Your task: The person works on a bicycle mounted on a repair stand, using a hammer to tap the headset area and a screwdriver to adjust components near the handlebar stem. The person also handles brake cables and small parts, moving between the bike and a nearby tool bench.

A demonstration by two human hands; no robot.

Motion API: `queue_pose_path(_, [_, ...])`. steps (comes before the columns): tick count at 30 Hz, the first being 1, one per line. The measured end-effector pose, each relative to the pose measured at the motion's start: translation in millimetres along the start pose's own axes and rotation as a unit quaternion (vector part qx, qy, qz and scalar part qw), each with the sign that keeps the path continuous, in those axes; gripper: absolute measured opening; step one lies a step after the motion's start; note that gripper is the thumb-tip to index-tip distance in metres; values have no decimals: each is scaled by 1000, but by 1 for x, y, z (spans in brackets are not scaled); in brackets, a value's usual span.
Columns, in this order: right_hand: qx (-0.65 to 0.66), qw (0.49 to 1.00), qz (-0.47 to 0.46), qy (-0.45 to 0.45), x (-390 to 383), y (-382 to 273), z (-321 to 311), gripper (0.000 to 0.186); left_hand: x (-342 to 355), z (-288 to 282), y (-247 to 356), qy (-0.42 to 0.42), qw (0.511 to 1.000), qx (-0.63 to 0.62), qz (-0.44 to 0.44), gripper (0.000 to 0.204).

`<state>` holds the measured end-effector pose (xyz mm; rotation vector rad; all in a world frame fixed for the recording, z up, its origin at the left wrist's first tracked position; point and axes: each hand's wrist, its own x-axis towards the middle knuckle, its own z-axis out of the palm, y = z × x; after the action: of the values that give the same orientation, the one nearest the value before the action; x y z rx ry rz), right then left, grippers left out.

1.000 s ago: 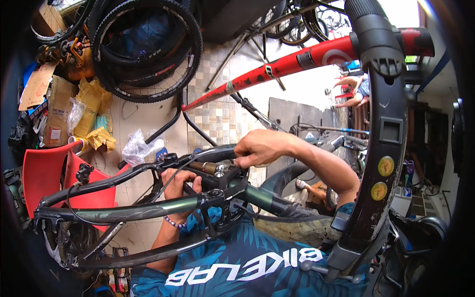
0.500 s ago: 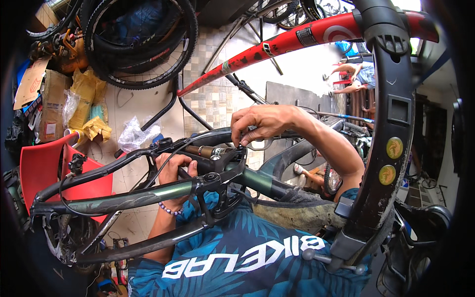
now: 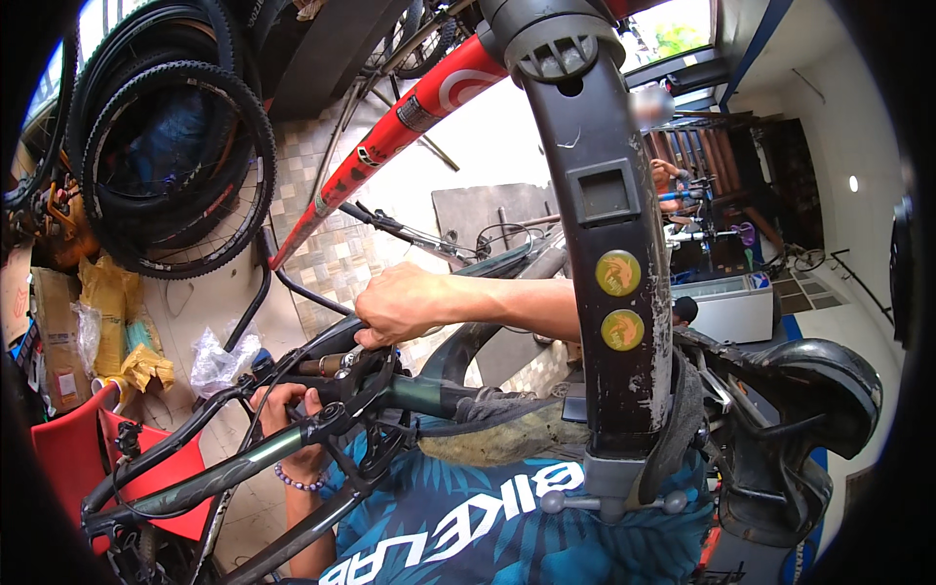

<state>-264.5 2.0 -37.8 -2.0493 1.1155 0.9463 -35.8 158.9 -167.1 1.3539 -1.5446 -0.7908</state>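
A black and dark-green bicycle frame (image 3: 434, 395) lies across the lower middle. My left hand (image 3: 283, 409), with a beaded bracelet below it, has its fingers curled round a frame member, partly hidden by tubes. My right hand (image 3: 390, 312) is closed just above the bronze-bodied rear shock (image 3: 322, 365), beside the frame's upper tube. Its fingertips point away from me, so whatever they hold is hidden. A tall black stand post (image 3: 609, 375) with two round gold stickers stands right of my hands, with a red bar (image 3: 395, 117) running from its top collar.
Stacked wheels (image 3: 175, 175) stand at upper left, above cardboard (image 3: 54, 341), yellow wrapping and crumpled plastic (image 3: 219, 361). A red chair (image 3: 68, 458) is at lower left, a black saddle (image 3: 819, 380) at right. Another person (image 3: 663, 175) is behind the post, near a white cabinet (image 3: 733, 308).
My view has swung rightward, shifting the scene left and mostly lower. My right hand's raised, bent fingers have curled down over the frame; my left hand keeps its hold.
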Motion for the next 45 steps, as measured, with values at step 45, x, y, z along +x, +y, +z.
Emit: queue_pose_path(45, [375, 873, -306, -57, 21, 66, 19, 21, 10, -1, 2, 33, 997, -16, 61, 23])
